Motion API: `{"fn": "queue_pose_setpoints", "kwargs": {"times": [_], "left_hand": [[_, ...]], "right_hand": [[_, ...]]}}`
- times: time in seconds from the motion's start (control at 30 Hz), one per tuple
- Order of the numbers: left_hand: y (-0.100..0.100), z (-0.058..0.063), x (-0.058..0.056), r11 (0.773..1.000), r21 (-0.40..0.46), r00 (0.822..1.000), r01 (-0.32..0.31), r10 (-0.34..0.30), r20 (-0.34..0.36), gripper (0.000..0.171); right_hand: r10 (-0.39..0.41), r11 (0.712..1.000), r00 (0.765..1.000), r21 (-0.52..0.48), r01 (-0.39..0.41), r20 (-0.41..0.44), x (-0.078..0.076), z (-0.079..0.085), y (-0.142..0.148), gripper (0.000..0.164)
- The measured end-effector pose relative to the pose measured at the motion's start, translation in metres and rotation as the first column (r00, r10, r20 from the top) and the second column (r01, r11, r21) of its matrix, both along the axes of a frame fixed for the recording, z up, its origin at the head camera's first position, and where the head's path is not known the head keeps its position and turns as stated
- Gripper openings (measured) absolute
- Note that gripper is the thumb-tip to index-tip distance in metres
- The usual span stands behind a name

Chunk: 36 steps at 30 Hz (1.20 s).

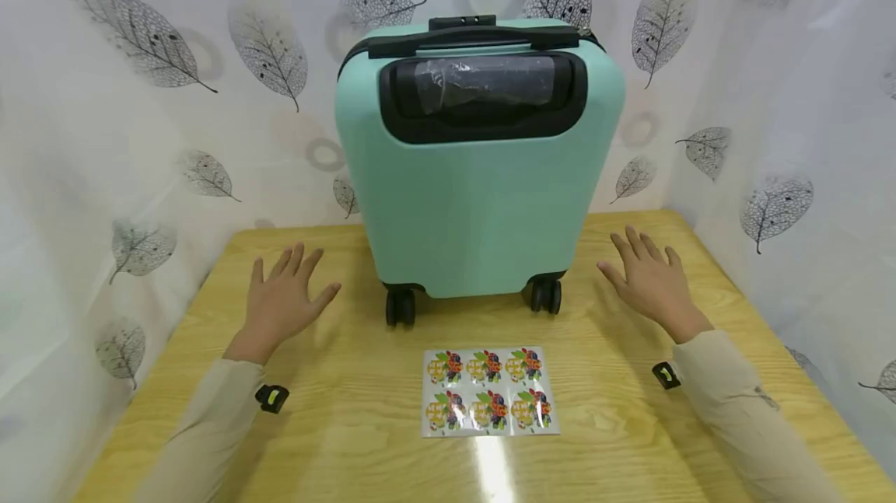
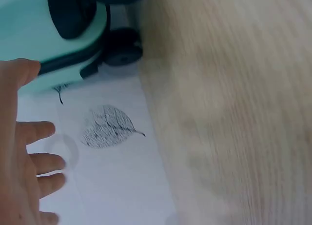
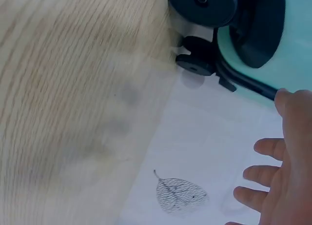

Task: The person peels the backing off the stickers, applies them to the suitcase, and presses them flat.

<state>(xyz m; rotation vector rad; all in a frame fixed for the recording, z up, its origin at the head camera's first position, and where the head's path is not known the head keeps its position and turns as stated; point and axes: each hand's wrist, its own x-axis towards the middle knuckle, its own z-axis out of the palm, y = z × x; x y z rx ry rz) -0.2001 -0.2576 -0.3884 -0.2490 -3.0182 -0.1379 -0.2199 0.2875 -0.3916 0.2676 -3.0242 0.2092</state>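
A mint-green suitcase point(image 1: 476, 207) stands upright on black wheels at the back of the wooden table, its black top handle point(image 1: 476, 38) facing up. In front of it lies a flat sheet of stickers point(image 1: 490, 392) with colourful fruit prints in two rows. My left hand point(image 1: 283, 301), fingers spread and holding nothing, is left of the suitcase. On the other side my right hand point(image 1: 651, 281) has its fingers spread too, with nothing in it. In the wrist views, suitcase wheels point(image 2: 123, 47) point(image 3: 196, 56) show beyond each hand's thumb.
The wooden table point(image 1: 336, 441) runs toward me, with a bright light reflection near its front. Behind and along both sides hangs a white cloth point(image 1: 273, 153) printed with grey leaves. Each sleeve carries a small black wrist device point(image 1: 272, 398).
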Motion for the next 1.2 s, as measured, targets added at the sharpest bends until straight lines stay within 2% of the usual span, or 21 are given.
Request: {"fn": "queue_pose_setpoints", "kwargs": {"times": [0.13,0.23,0.33,0.4,0.53,0.67,0.77,0.83,0.93,1.03,1.2], "left_hand": [[0.007,-0.003,0.016,0.997,0.040,0.998,0.059,-0.060,0.011,0.073],[0.013,-0.009,0.029,0.989,0.110,0.994,0.101,-0.105,0.028,0.071],[0.019,-0.017,0.040,0.963,0.247,0.987,0.111,-0.136,0.085,0.068],[0.024,-0.024,0.047,0.931,0.351,0.975,0.098,-0.161,0.155,0.066],[0.035,-0.037,0.056,0.865,0.499,0.925,0.053,-0.231,0.302,0.065],[0.045,-0.046,0.059,0.786,0.618,0.880,0.019,-0.306,0.362,0.064],[0.052,-0.049,0.058,0.724,0.690,0.851,-0.016,-0.352,0.389,0.065],[0.056,-0.050,0.057,0.689,0.722,0.825,-0.055,-0.377,0.422,0.066],[0.059,-0.053,0.055,0.633,0.766,0.782,-0.111,-0.420,0.460,0.067],[0.063,-0.056,0.053,0.578,0.799,0.740,-0.164,-0.463,0.487,0.069],[0.070,-0.059,0.049,0.498,0.828,0.662,-0.257,-0.534,0.526,0.074]], "right_hand": [[0.043,0.999,0.996,-0.003,-0.044,-0.074,0.016,0.004,-0.006,0.067],[0.085,0.996,0.990,-0.003,-0.086,-0.115,0.031,0.005,-0.012,0.062],[0.128,0.991,0.979,-0.016,-0.132,-0.161,0.045,0.004,-0.021,0.058],[0.157,0.986,0.968,-0.018,-0.163,-0.194,0.052,0.002,-0.027,0.057],[0.220,0.973,0.950,-0.017,-0.230,-0.223,0.065,-0.003,-0.043,0.055],[0.260,0.959,0.942,-0.057,-0.278,-0.211,0.072,-0.007,-0.063,0.053],[0.269,0.948,0.953,-0.135,-0.287,-0.140,0.076,-0.008,-0.080,0.051],[0.273,0.938,0.960,-0.204,-0.280,-0.061,0.078,-0.007,-0.090,0.051],[0.304,0.909,0.951,-0.315,-0.272,0.056,0.079,-0.010,-0.106,0.049],[0.370,0.867,0.917,-0.411,-0.283,0.149,0.077,-0.017,-0.119,0.049],[0.478,0.796,0.830,-0.541,-0.270,0.289,0.074,-0.028,-0.137,0.052]]}}
